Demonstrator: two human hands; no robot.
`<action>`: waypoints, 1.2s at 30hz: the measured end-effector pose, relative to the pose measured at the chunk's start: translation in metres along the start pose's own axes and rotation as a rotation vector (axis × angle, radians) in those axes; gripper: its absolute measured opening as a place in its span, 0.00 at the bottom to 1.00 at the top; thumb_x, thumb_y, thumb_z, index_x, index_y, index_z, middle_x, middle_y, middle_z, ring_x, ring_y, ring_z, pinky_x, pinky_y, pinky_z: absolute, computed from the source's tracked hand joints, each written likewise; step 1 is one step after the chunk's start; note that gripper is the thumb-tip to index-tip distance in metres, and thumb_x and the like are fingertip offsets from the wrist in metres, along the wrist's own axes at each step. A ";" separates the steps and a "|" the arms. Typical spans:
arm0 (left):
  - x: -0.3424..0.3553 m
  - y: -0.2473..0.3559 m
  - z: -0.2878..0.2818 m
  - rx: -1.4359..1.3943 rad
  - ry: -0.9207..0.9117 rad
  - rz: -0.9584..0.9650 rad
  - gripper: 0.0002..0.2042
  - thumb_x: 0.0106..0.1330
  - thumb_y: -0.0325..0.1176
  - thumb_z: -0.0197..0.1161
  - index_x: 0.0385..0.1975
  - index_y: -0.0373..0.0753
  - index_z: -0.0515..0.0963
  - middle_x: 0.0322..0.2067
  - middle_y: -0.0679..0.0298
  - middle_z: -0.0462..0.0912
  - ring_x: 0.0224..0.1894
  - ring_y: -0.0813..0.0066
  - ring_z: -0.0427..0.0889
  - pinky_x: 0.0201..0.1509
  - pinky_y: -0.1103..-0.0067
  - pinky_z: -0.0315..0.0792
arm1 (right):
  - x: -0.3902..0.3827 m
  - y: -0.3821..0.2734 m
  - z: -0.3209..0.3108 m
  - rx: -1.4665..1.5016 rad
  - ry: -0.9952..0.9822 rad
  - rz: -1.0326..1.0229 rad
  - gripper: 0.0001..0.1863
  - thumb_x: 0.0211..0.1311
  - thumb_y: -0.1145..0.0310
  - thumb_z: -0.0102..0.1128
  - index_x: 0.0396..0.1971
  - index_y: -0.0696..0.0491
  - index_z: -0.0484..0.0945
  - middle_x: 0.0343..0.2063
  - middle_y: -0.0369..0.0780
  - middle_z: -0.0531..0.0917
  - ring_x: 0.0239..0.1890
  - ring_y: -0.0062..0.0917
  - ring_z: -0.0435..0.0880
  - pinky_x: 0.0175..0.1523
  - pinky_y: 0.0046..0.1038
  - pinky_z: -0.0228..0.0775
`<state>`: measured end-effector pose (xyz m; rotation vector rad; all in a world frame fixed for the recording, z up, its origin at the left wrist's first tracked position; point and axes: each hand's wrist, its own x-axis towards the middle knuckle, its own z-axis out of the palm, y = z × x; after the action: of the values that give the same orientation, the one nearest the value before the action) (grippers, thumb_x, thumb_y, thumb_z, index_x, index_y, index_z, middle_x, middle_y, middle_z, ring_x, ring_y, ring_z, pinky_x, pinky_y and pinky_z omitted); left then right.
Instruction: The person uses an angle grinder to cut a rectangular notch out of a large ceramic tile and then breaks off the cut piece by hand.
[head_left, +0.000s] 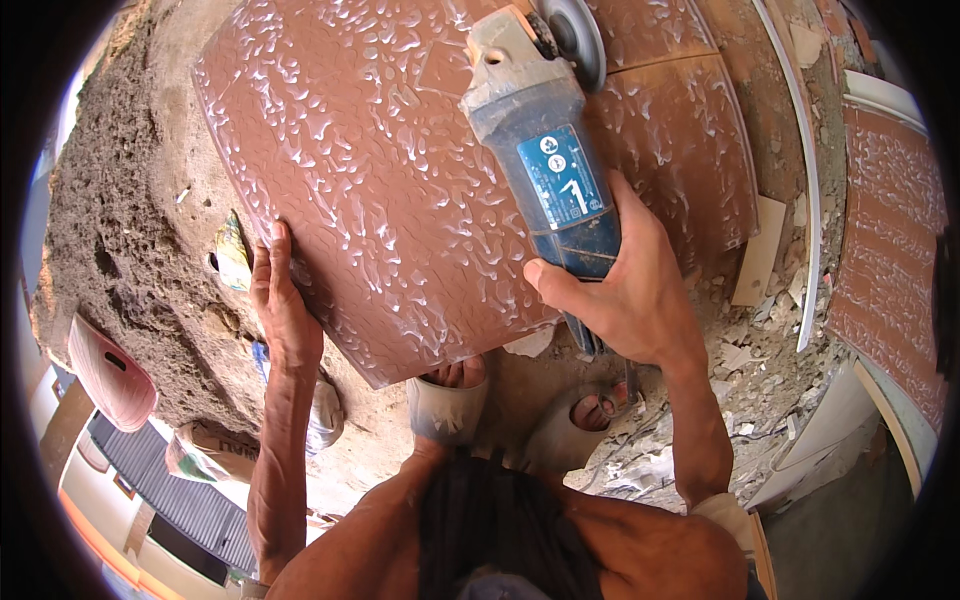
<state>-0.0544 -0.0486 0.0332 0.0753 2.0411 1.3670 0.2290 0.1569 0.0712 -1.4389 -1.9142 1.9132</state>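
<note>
A large reddish-brown tile with a wavy, glossy raised pattern lies before me, its near corner close to my feet. My right hand grips the rear of a blue angle grinder, thumb on one side and fingers round the other. The grinder's grey head and its disc point away from me, over the tile's far right part. Whether the disc spins or touches the tile, I cannot tell. My left hand rests at the tile's left edge, fingers stretched along it.
Another brown piece adjoins on the right. Beyond it are a thin pale strip, broken rubble and a patterned tile at the far right. A heap of dark soil lies left, near a pink oval object. My sandalled feet stand close by.
</note>
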 end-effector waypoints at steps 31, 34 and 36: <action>-0.009 0.004 0.009 -0.013 0.069 -0.080 0.17 0.81 0.47 0.64 0.55 0.40 0.80 0.48 0.69 0.84 0.50 0.83 0.77 0.61 0.78 0.70 | 0.020 -0.020 -0.005 0.003 -0.033 0.028 0.35 0.55 0.60 0.79 0.57 0.61 0.73 0.39 0.50 0.89 0.43 0.39 0.92 0.52 0.40 0.82; -0.012 0.008 0.013 -0.021 0.091 -0.080 0.18 0.81 0.47 0.64 0.56 0.39 0.79 0.49 0.68 0.84 0.52 0.83 0.78 0.62 0.77 0.71 | 0.021 -0.022 -0.006 0.007 -0.046 0.032 0.35 0.55 0.59 0.79 0.57 0.61 0.73 0.40 0.50 0.89 0.44 0.40 0.92 0.54 0.41 0.81; -0.009 0.005 0.010 -0.030 0.072 -0.090 0.18 0.81 0.47 0.63 0.57 0.39 0.79 0.49 0.68 0.84 0.52 0.83 0.78 0.62 0.78 0.71 | 0.022 -0.022 -0.007 0.002 -0.048 0.036 0.36 0.55 0.59 0.79 0.58 0.60 0.73 0.41 0.50 0.89 0.45 0.40 0.92 0.55 0.41 0.81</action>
<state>-0.0435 -0.0417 0.0399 -0.0789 2.0568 1.3614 0.2091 0.1804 0.0787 -1.4493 -1.9188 1.9827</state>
